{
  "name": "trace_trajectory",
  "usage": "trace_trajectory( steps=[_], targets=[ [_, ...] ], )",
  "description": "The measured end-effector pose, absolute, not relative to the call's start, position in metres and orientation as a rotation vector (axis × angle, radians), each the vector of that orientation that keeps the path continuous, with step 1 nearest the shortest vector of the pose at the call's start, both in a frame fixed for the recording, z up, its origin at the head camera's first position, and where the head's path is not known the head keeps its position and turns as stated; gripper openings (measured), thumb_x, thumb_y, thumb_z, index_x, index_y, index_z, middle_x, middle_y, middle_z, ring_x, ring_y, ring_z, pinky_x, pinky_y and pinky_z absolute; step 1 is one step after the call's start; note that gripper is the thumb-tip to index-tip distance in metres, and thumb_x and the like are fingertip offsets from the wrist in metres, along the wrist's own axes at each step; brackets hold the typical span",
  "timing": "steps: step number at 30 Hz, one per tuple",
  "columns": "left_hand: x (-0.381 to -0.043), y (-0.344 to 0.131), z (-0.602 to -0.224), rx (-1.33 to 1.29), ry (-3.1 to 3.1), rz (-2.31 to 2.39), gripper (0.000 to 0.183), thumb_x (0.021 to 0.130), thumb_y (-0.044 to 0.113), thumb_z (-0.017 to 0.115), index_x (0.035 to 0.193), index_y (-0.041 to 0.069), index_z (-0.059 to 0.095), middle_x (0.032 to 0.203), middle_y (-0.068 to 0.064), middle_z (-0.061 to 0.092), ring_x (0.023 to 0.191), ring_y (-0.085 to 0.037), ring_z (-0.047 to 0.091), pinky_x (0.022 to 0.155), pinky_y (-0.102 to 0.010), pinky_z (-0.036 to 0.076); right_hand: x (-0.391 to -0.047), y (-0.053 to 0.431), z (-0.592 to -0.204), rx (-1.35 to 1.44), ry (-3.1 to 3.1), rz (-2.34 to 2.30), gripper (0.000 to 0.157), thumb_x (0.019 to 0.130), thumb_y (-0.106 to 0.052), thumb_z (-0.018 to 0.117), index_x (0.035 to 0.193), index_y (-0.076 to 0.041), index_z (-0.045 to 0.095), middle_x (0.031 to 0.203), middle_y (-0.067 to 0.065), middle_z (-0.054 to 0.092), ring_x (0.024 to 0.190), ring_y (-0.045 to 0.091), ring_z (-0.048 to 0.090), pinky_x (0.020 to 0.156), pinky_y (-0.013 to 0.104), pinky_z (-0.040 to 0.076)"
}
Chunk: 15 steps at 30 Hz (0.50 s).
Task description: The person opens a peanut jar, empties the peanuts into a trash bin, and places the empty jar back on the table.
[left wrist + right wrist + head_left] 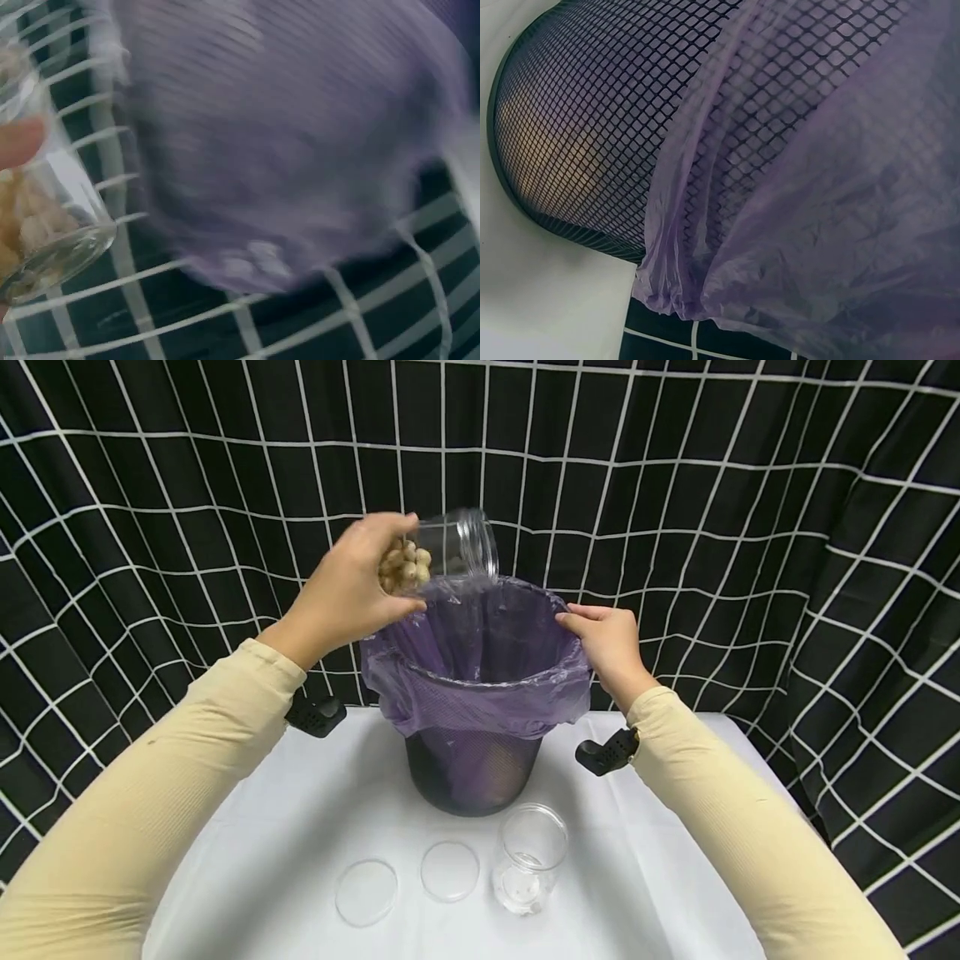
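My left hand (pixel 356 581) grips a clear jar (pixel 450 545) lying almost on its side, its mouth facing right above the bin's opening. Peanuts in their shells (pixel 406 567) sit toward the jar's base, partly covered by the fingers. In the left wrist view the jar's base (pixel 71 251) shows peanuts behind it. Below is a black mesh waste bin (pixel 472 777) lined with a purple plastic bag (pixel 487 706) folded over its rim. At the rim's right side, my right hand (pixel 609 639) pinches the bag's edge. Through the mesh, something tan (pixel 551 154) shows low in the bin.
On the white-covered table (pixel 300 868), a second clear jar (pixel 528 868) stands open in front of the bin. Two clear round lids (pixel 367 893) lie flat to its left. A black curtain with a white grid (pixel 675 493) hangs close behind and at both sides.
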<state>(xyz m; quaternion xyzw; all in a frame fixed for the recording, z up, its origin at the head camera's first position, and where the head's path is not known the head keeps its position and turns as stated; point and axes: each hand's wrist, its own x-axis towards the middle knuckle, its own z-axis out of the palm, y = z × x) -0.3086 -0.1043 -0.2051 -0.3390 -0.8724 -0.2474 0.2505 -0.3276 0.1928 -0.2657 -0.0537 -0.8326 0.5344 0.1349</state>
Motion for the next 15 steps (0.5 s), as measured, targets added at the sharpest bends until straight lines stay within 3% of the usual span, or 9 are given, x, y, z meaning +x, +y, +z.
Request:
trace_trajectory(
  steps=[7,15],
  targets=[
    [-0.309,-0.107,-0.211,-0.906,-2.509,-0.6,0.077,0.076,0.014,0.085,0.142,0.001,0.046,0.146,-0.015,0.05,0.136,-0.031,0.045,0.118,-0.041,0.038,-0.328,0.193,-0.264,-0.151,-2.421,1.54,0.04,0.094,-0.018,0.065,0.131,0.0,0.063,0.133,0.017,0.064,0.118,0.025,0.064,0.096,0.026,0.055],
    [-0.306,-0.106,-0.201,-0.928,-2.339,-0.593,0.073,0.076,0.007,0.083,0.139,-0.002,0.048,0.146,-0.018,0.05,0.139,-0.032,0.044,0.122,-0.038,0.034,-0.329,0.191,-0.268,-0.152,-2.404,1.553,0.04,0.095,-0.017,0.065,0.131,0.0,0.063,0.133,0.017,0.064,0.117,0.026,0.064,0.101,0.031,0.054]
  ],
)
